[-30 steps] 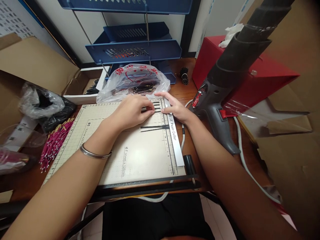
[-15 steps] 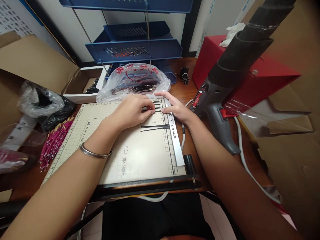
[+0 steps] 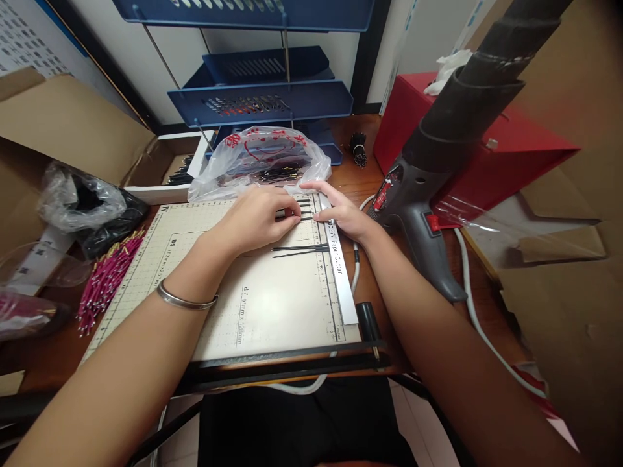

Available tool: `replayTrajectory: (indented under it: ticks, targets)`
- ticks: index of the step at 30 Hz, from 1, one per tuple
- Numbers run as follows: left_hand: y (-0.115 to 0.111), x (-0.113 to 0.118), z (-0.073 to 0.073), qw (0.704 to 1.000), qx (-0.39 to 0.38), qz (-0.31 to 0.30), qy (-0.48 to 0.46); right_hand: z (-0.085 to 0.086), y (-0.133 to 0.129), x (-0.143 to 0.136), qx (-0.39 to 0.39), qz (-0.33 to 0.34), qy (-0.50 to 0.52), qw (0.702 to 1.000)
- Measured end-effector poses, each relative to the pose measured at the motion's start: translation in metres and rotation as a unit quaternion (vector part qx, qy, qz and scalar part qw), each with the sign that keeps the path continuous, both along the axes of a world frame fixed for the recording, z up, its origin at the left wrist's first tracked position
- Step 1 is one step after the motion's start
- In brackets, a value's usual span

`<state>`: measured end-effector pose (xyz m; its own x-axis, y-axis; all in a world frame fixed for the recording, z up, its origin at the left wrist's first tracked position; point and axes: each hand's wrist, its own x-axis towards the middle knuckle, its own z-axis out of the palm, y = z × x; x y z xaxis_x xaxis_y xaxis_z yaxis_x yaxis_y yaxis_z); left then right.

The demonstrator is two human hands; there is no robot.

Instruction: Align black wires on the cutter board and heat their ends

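My left hand (image 3: 257,217) rests over the upper part of the cream paper cutter board (image 3: 272,298), its thumb and fingers closed on thin black strips (image 3: 304,211). My right hand (image 3: 341,211) lies at the cutter's white right-hand strip (image 3: 343,279), thumb and index finger apart, the thumb tip touching the ends of the black strips. Below the hands, a few more thin black strips (image 3: 299,249) lie across the board with their right ends at the white strip. The rest of the right hand's fingers are partly hidden.
A plastic bag (image 3: 263,155) of black pieces sits behind the board, under blue shelves (image 3: 263,100). Magenta pieces (image 3: 109,275) lie left. A grey heat gun (image 3: 423,214) and red box (image 3: 525,143) stand right. The cutter's black handle (image 3: 368,321) is at the front right.
Both hands have stayed nearly in place, with only slight finger movement at the black strips. The whole view has shifted slightly.
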<state>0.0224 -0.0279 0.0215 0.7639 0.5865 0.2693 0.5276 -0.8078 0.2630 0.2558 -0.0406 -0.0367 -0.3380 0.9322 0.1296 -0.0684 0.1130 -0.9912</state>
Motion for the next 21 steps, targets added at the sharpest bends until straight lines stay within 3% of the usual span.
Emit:
replayTrajectory:
  ticks: [21]
  targets:
    - [0.0013, -0.0001, -0.0017, 1.000, -0.002, 0.003, -0.005, 0.0013, -0.0019, 0.0015, 0.021, 0.007, -0.019, 1.000]
